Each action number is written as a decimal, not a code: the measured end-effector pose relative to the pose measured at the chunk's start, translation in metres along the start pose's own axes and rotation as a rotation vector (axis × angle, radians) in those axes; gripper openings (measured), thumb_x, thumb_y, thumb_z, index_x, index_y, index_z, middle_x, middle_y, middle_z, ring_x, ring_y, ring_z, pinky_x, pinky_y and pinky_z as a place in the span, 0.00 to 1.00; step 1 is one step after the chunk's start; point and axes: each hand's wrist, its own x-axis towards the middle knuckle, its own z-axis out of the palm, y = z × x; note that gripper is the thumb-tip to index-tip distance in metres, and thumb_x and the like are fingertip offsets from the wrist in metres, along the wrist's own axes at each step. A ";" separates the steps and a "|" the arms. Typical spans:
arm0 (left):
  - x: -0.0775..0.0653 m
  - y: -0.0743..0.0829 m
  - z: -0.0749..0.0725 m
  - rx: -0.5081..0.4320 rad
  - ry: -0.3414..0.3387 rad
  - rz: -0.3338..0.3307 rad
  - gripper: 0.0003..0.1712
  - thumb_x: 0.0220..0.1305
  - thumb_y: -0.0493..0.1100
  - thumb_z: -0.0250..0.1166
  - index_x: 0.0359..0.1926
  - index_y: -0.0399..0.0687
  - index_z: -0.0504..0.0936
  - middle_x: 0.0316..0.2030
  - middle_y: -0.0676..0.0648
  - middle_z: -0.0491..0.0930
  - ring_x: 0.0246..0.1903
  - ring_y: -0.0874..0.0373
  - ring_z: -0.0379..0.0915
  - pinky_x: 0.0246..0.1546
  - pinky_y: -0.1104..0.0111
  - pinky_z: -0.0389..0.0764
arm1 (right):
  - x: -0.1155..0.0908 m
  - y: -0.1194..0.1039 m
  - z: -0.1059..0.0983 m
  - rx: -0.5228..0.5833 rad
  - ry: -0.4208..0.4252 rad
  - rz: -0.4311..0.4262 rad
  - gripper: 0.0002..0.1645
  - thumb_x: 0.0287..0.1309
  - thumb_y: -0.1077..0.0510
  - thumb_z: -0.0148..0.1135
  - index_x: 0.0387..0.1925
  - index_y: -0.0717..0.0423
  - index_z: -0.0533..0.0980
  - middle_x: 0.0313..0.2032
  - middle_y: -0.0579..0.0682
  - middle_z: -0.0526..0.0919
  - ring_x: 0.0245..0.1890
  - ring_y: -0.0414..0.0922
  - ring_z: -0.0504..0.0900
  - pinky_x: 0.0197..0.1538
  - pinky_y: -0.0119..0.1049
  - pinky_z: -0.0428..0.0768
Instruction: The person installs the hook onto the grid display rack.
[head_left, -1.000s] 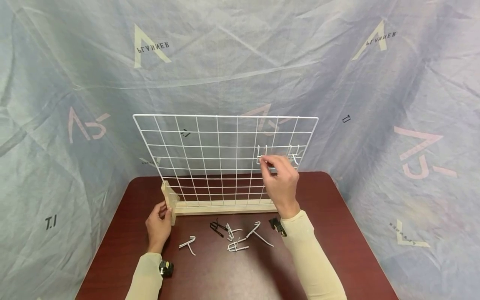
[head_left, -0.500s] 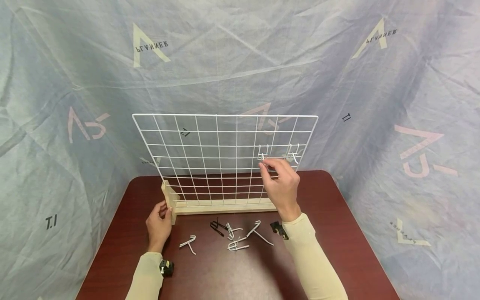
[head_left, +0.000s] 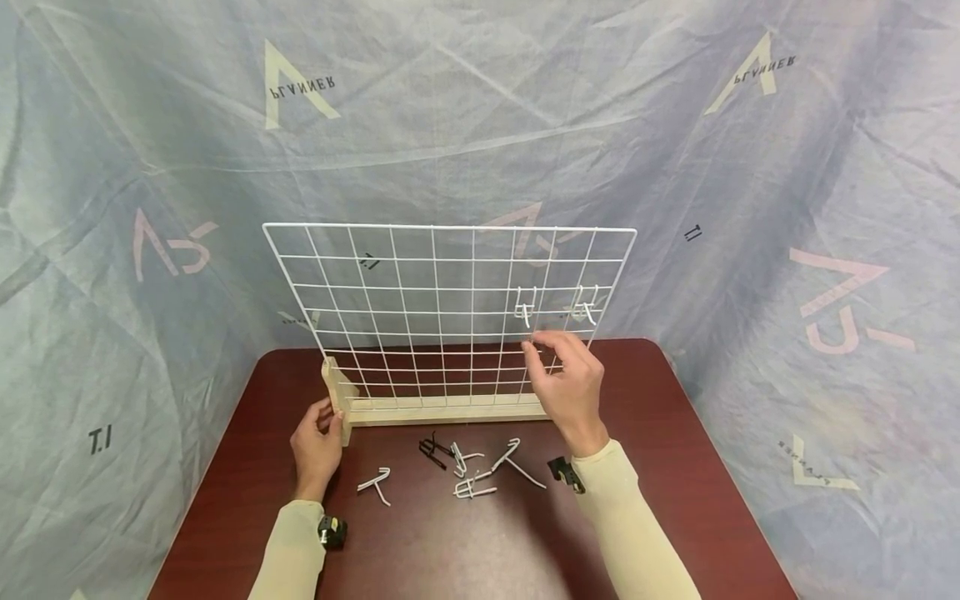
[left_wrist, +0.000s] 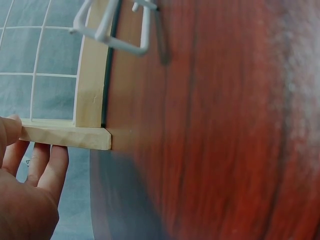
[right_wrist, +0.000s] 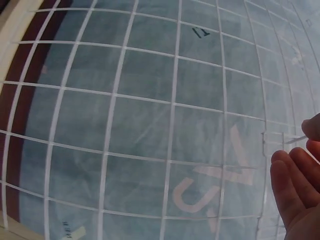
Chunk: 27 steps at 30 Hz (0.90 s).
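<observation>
A white wire grid panel (head_left: 450, 227) stands upright on a pale wooden base (head_left: 450, 410). My left hand (head_left: 315, 446) grips the wooden end foot (head_left: 335, 396) at the left; in the left wrist view, the thumb lies on one side of that foot (left_wrist: 70, 137) and fingers on the other. One white hook (head_left: 525, 311) hangs on the panel's right part, with a second white hook (head_left: 585, 307) to its right. Just below the first, my right hand (head_left: 572, 379) holds nothing, its thumb and index finger slightly apart. In the right wrist view, that hand (right_wrist: 300, 185) shows at the right edge.
In front of the base, several hooks lie on the dark red table (head_left: 420, 558): a white hook (head_left: 377, 485) at the left, a black hook (head_left: 432, 450), and a long white hook (head_left: 517, 463) among others. Grey printed sheets (head_left: 465, 125) surround the table.
My right hand has let go of the first white hook, which now hangs on the grid, and has drawn slightly down and away. The left hand keeps its grip on the foot.
</observation>
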 end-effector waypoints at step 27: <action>-0.002 0.001 0.001 0.009 -0.003 -0.026 0.19 0.73 0.36 0.68 0.63 0.42 0.83 0.52 0.37 0.88 0.49 0.43 0.86 0.41 0.91 0.74 | -0.096 0.031 0.007 -0.022 -0.315 0.115 0.12 0.53 0.61 0.80 0.40 0.57 0.88 0.36 0.50 0.91 0.37 0.49 0.90 0.43 0.43 0.87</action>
